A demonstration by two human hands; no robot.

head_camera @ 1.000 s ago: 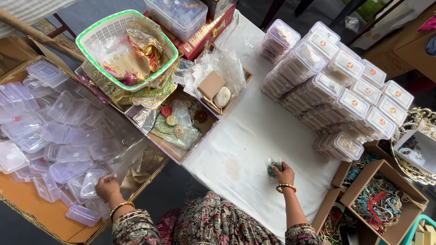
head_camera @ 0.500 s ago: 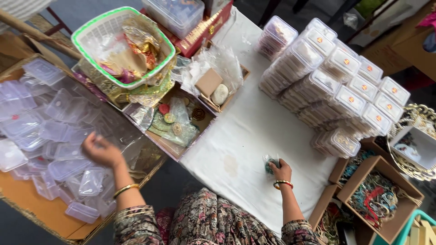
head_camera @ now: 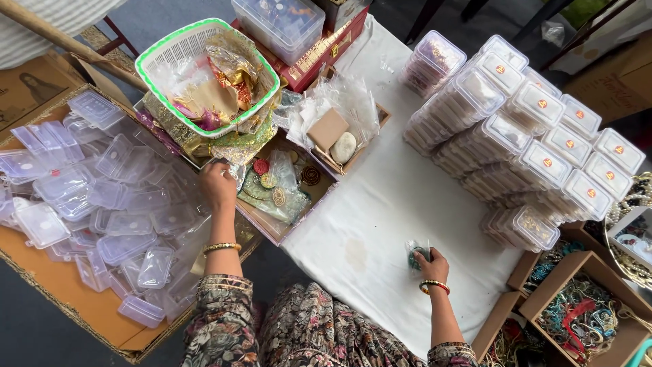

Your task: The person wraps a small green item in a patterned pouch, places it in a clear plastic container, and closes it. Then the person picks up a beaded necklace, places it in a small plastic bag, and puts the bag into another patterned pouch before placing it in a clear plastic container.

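Now my left hand (head_camera: 217, 185) has moved from the clear boxes (head_camera: 102, 197) to the tray's shiny packets (head_camera: 268, 187), fingers curled; my right hand (head_camera: 429, 266) stays gripping a small packet (head_camera: 415, 253) near the counter's (head_camera: 380, 204) front edge.

I see a table under a white cloth (head_camera: 380, 211), with a faint stain near its front edge. On its right side stand stacked clear lidded boxes (head_camera: 516, 129), each with a small orange sticker on top. At the far end sit a red box (head_camera: 319, 54) and a clear tub (head_camera: 278, 24). On the left, a shallow tray (head_camera: 285, 204) of small packets overhangs the cloth. My right hand (head_camera: 428, 265) presses a small packet (head_camera: 415, 251) onto the cloth.
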